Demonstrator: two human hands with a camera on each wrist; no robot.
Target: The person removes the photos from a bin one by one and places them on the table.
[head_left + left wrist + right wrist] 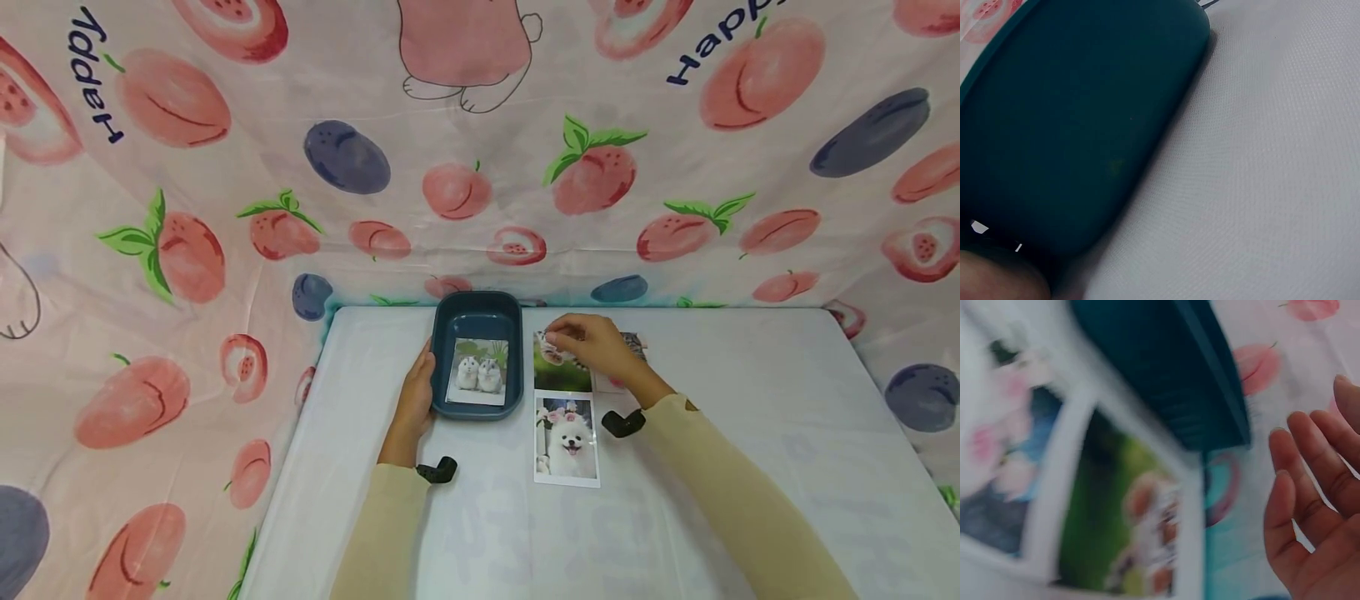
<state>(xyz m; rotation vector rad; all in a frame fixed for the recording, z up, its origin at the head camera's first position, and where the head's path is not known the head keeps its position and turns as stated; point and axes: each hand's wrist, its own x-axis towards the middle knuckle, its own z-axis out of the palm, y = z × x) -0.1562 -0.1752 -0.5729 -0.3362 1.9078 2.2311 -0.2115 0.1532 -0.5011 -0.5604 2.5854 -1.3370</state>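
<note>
A dark teal tray [515, 367] sits near the table's far edge. Inside lies a photo card of two white hamsters [478, 372]. My left hand [414, 392] rests along the tray's left wall, fingers fairly straight against it. To the right, my right hand [596, 346] hovers over a photo card with a green background [558, 375], which shows a small animal in the right wrist view. Its fingers are spread and loosely bent, with nothing between them. Below that card lies a photo of a smiling white dog [567, 442]. Another card [636, 342] is mostly hidden behind the right hand.
A white cloth covers the table [480, 517]. A fruit-patterned curtain [510, 167] rises directly behind the table and along its sides. Black camera mounts sit at both wrists, below beige sleeves [731, 483].
</note>
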